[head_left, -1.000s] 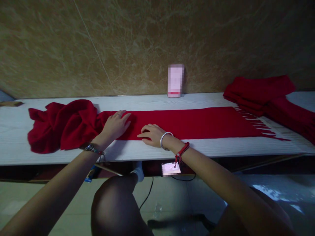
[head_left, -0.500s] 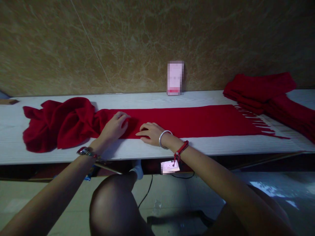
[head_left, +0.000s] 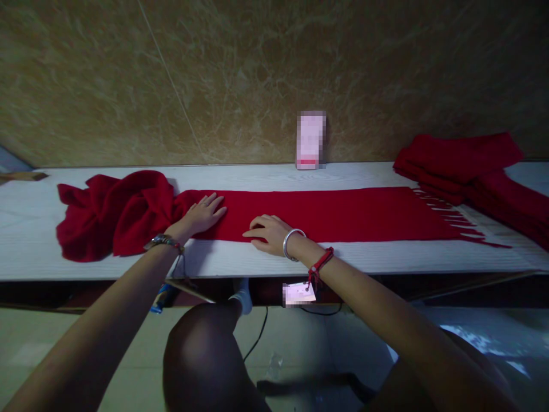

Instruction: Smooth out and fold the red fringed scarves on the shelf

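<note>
A long red scarf [head_left: 343, 213] lies flat along the white table [head_left: 300, 260], its fringed end [head_left: 446, 220] to the right and its other end bunched in a heap [head_left: 115, 214] at the left. My left hand [head_left: 201, 214] lies flat on the scarf beside the heap, fingers stretched out. My right hand [head_left: 268, 233] rests palm down on the scarf's near edge, fingers extended. A silver bangle and a red cord with a tag are on my right wrist; a beaded bracelet is on my left.
A stack of folded red scarves [head_left: 467, 166] sits at the table's right end. A small pink box [head_left: 310, 141] stands against the marbled brown wall. My knees are below the table edge, and a cable runs across the floor.
My left hand slid a little toward the bunched heap and flattened its fingers on the scarf. My right hand stayed in place. The view shifted slightly.
</note>
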Tool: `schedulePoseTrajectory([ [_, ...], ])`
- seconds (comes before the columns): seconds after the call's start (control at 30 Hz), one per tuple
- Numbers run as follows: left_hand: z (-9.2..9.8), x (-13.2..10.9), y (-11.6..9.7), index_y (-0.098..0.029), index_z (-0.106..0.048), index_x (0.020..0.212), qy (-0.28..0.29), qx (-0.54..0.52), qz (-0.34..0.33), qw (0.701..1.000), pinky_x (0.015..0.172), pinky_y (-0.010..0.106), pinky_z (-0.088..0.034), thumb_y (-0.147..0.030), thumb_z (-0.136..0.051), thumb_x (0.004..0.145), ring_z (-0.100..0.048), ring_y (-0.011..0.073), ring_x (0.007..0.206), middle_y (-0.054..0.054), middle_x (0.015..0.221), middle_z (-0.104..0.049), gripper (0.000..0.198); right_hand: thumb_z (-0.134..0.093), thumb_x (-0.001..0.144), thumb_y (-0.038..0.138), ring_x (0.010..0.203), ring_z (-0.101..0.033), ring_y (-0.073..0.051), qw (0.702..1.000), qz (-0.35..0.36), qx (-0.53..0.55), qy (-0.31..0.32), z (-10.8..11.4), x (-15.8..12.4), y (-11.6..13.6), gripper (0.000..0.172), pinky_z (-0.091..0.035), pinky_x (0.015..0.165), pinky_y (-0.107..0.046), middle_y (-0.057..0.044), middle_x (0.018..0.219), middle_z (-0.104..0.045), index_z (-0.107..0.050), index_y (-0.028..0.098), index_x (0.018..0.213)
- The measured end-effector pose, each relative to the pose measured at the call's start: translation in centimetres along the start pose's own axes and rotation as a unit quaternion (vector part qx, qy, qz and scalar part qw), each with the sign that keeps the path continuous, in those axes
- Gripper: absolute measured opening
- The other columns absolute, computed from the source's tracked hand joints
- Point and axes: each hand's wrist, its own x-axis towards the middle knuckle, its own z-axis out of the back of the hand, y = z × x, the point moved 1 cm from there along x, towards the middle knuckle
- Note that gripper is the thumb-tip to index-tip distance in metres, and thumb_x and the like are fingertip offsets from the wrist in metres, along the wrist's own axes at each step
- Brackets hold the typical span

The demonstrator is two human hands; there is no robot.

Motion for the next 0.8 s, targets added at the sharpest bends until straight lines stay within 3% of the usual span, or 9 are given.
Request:
schedulePoseTrajectory([
  [0.07,0.0,0.0,-0.9,-0.015,-0.034,0.143,-0.026,0.007,0.001,1.000,0.106,0.053,-0.030,-0.039,-0.025,0.095,-0.027,0.0308,0.138,0.017,0.151,-0.028,0.054,-0.053,0.088,0.023,0.103,-0.050,-0.021,1.000,-0.001,-0.002,0.002,0.0,0.0,0.0,0.029,-0.038,0.089,-0.040,-0.010,0.109,-0.060,-0.067,0.020,0.113],
  [0.17,0.0,-0.3,-2.5,-0.019,-0.034,0.143,-0.063,0.010,-0.071,0.995,0.107,0.049,-0.031,-0.039,-0.027,0.094,-0.027,0.0289,0.139,0.013,0.153,-0.026,0.053,-0.052,0.088,0.023,0.102,-0.050,-0.021,1.000,-0.001,-0.005,0.007,0.1,0.0,0.0,0.029,-0.037,0.091,-0.040,-0.010,0.109,-0.060,-0.067,0.020,0.112],
  [0.27,-0.1,-0.3,-3.1,-0.025,-0.032,0.144,-0.033,0.005,-0.113,0.993,0.108,0.049,-0.029,-0.040,-0.027,0.094,-0.025,0.0261,0.140,0.007,0.154,-0.026,0.052,-0.052,0.088,0.024,0.104,-0.050,-0.022,1.000,0.000,-0.004,0.012,0.1,-0.1,0.0,0.030,-0.038,0.092,-0.041,-0.011,0.112,-0.060,-0.066,0.020,0.115],
  [0.47,0.5,0.3,-1.5,-0.018,-0.032,0.144,-0.027,-0.005,0.031,0.999,0.109,0.054,-0.026,-0.043,-0.027,0.093,-0.025,0.0299,0.139,0.010,0.152,-0.027,0.058,-0.053,0.088,0.025,0.108,-0.050,-0.023,1.000,-0.002,0.006,0.015,0.2,-0.1,0.1,0.032,-0.037,0.095,-0.043,-0.011,0.115,-0.060,-0.065,0.020,0.117],
  [0.67,0.3,0.0,-1.4,-0.019,-0.038,0.141,-0.067,-0.016,0.038,0.997,0.109,0.053,-0.027,-0.044,-0.027,0.092,-0.028,0.0289,0.138,0.009,0.150,-0.032,0.056,-0.050,0.090,0.023,0.111,-0.054,-0.020,0.997,-0.070,0.019,-0.024,1.1,0.3,-0.6,0.031,-0.036,0.101,-0.039,-0.013,0.115,-0.063,-0.065,0.014,0.115],
  [0.8,0.2,0.0,-1.5,-0.019,-0.039,0.141,-0.068,-0.018,0.034,0.997,0.109,0.053,-0.028,-0.043,-0.029,0.092,-0.030,0.0291,0.137,0.009,0.150,-0.032,0.056,-0.047,0.091,0.030,0.134,-0.035,-0.024,0.984,-0.178,-0.003,-0.003,1.3,1.6,-1.3,0.046,-0.023,0.111,-0.049,-0.014,0.143,-0.044,-0.048,0.016,0.135],
])
